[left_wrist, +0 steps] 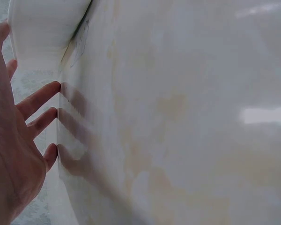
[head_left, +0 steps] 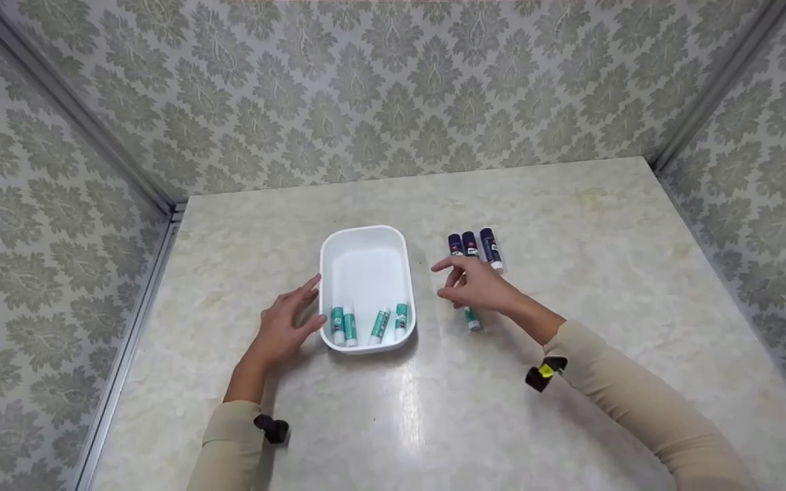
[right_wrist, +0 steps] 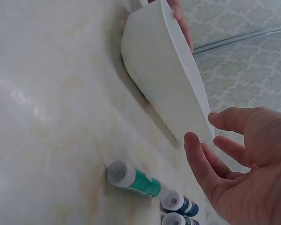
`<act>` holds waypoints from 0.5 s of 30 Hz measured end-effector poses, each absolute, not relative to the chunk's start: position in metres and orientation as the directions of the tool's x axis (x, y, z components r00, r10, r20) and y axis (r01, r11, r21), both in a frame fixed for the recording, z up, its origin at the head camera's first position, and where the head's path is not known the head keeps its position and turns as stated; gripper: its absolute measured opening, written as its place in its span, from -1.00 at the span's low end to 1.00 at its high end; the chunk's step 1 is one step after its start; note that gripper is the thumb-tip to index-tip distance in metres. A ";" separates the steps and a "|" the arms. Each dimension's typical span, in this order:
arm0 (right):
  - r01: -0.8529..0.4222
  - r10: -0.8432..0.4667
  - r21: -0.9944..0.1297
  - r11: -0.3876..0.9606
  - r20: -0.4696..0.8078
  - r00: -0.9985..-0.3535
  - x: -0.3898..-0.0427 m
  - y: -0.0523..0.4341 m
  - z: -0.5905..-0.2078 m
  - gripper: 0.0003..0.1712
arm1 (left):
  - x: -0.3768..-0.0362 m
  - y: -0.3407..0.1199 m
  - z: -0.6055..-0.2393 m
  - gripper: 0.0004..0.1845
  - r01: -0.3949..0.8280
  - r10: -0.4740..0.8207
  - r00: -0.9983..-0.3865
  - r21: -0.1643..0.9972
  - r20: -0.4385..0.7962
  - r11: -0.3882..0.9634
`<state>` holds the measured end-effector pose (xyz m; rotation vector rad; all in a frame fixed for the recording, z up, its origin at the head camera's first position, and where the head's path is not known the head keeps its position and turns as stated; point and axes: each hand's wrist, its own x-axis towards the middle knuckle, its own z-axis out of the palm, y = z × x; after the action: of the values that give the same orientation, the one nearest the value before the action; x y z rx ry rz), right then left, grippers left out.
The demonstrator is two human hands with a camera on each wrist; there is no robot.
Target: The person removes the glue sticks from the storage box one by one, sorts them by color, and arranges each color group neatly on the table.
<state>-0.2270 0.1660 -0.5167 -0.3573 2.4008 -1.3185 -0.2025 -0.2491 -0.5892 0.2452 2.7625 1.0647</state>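
Observation:
A white rectangular tray (head_left: 366, 273) stands on the table, with several green-and-white glue sticks (head_left: 380, 326) lying at its near end. My left hand (head_left: 287, 329) is at the tray's left side, fingers spread, thumb at the rim; in the left wrist view its lower fingertips (left_wrist: 51, 112) meet the tabletop. To the right of the tray, my right hand (head_left: 478, 283) hovers with bent, parted fingers and nothing between them. Beneath it lies another green glue stick (head_left: 471, 319), partly hidden in the head view. Behind that hand are three dark blue glue sticks (head_left: 490, 249), two partly covered by it.
The pale marbled table (head_left: 393, 423) meets patterned walls (head_left: 393, 88) at the back and sides. A dark wrist-worn device (head_left: 546, 372) sits at the right sleeve, and a similar one (head_left: 273, 429) at the left.

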 end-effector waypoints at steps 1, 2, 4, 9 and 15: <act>-0.046 -0.400 -0.851 0.523 -0.197 -0.895 -0.228 0.162 -0.515 -0.39 | -0.202 -0.249 -0.589 -0.08 0.092 0.214 -0.972 0.677 -0.098 0.730; -0.053 -0.406 -0.854 0.518 -0.191 -0.894 -0.228 0.158 -0.514 -0.39 | -0.203 -0.249 -0.589 -0.08 0.090 0.214 -0.972 0.679 -0.100 0.728; -0.073 -0.422 -0.858 0.509 -0.174 -0.890 -0.229 0.151 -0.511 -0.40 | -0.203 -0.248 -0.589 -0.08 0.085 0.212 -0.972 0.681 -0.105 0.727; -0.095 -0.455 -0.873 0.479 -0.154 -0.877 -0.229 0.133 -0.506 -0.40 | -0.203 -0.248 -0.590 -0.08 0.069 0.203 -0.972 0.685 -0.117 0.725; -0.086 -0.494 -0.880 0.468 -0.179 -0.851 -0.225 0.111 -0.502 -0.39 | -0.203 -0.248 -0.590 -0.09 0.068 0.195 -0.975 0.689 -0.107 0.721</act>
<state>-0.2250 0.1107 -0.5023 -0.4861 2.3088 -1.3496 -0.2030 -0.2478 -0.5899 0.2123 2.7529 1.0918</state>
